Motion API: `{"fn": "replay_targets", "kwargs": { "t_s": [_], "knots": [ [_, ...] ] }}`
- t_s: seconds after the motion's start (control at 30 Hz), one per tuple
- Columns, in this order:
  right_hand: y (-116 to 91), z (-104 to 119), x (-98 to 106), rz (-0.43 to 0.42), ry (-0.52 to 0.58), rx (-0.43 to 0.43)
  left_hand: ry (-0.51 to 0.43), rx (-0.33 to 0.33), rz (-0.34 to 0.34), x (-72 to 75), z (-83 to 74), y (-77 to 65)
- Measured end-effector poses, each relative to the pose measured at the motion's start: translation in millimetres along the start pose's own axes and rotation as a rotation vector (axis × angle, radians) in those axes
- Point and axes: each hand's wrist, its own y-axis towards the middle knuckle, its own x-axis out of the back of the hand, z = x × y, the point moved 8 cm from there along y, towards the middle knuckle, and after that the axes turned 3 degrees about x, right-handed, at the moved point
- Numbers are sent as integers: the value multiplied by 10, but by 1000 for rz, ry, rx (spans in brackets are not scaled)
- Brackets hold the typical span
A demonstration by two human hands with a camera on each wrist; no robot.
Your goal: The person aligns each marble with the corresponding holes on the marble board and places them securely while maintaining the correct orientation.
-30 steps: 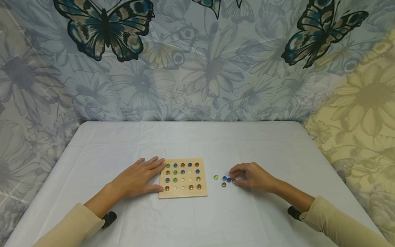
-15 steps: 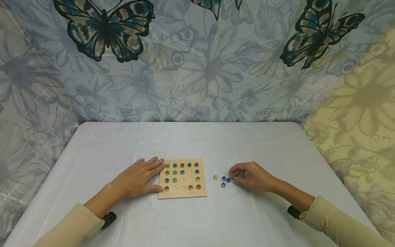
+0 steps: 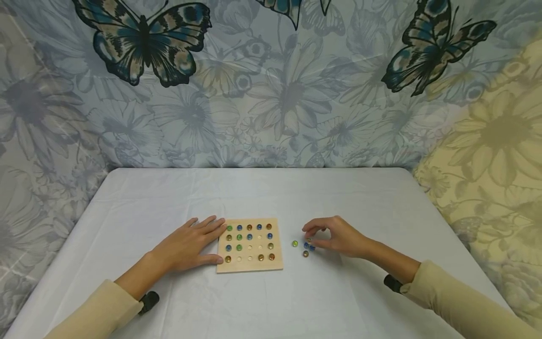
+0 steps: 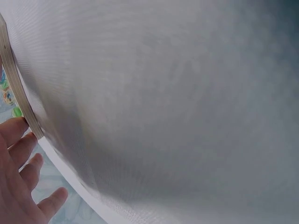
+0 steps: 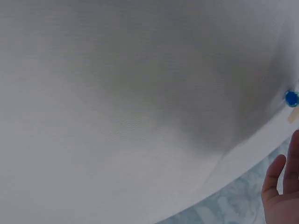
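Observation:
My left hand (image 3: 192, 242) rests on the left edge of a wooden board (image 3: 250, 270), fingers straight and spread, thumb at the near left corner. Green, blue and amber glass marbles sit in many of its round hollows; several hollows in the middle and near rows hold none. Right of the board, my right hand (image 3: 338, 235) pinches an amber marble (image 3: 308, 240) between thumb and fingertip, just over the loose marbles. Below it lie two blue marbles (image 3: 306, 245), a yellow-green marble (image 3: 295, 243) and a brownish marble (image 3: 306, 254). One blue marble (image 5: 292, 98) shows in the right wrist view.
A white cloth covers the table (image 3: 178, 188). Behind it hangs a fabric backdrop (image 3: 292, 94) printed with flowers and butterflies. Dark bands with a camera (image 3: 149, 301) sit at both wrists.
My right hand has lifted the amber marble from beside the blue ones and moved left and slightly away from me. The left hand and the board stay in place.

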Motion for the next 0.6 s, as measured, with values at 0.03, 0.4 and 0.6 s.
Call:
{"fn": "replay_targets", "kwargs": {
  "t_s": [0.03, 0.4, 0.6],
  "knots": [
    [27, 24, -12, -1, 0, 7, -1, 1, 1, 0, 0, 0],
    [343, 319, -193, 20, 41, 56, 7, 10, -1, 8, 7, 0],
    [474, 470, -310, 38, 82, 105, 3, 5, 0, 0, 6, 1]
  ]
}}
